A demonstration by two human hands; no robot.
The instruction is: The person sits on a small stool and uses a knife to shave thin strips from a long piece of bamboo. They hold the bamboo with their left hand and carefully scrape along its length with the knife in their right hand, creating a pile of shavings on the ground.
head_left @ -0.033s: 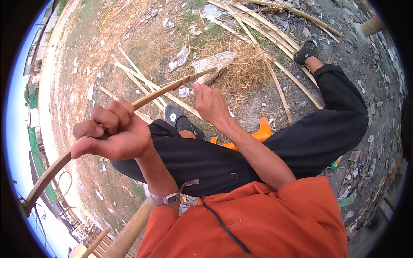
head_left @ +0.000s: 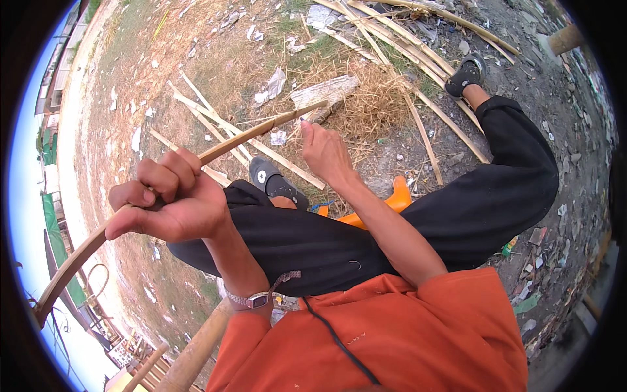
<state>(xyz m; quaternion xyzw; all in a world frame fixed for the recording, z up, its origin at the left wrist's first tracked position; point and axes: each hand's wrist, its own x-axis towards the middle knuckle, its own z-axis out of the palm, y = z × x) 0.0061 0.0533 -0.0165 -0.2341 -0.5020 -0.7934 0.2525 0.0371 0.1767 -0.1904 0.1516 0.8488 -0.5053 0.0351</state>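
My left hand [head_left: 171,196] is closed around a long, thin bamboo strip [head_left: 243,138]. The strip slants from the lower left rim up to the middle of the view, and its far end has darker, rough marks on the underside. Just beside that far end my right hand [head_left: 324,151] is closed, thumb pointing up the view. A tiny pale-blue bit shows at the thumb tip; what those fingers hold is mostly hidden, and I cannot make it out.
Several split bamboo strips [head_left: 418,57] lie across the ground ahead. A weathered wood block [head_left: 324,92] rests by a heap of straw-like shavings [head_left: 375,108]. An orange plastic object [head_left: 397,197] shows between my legs. A bamboo pole [head_left: 196,343] stands at lower left; litter dots the ground.
My right hand has shifted slightly right and toward me, a little farther from the strip's far end. My left hand keeps its grip with hardly any movement.
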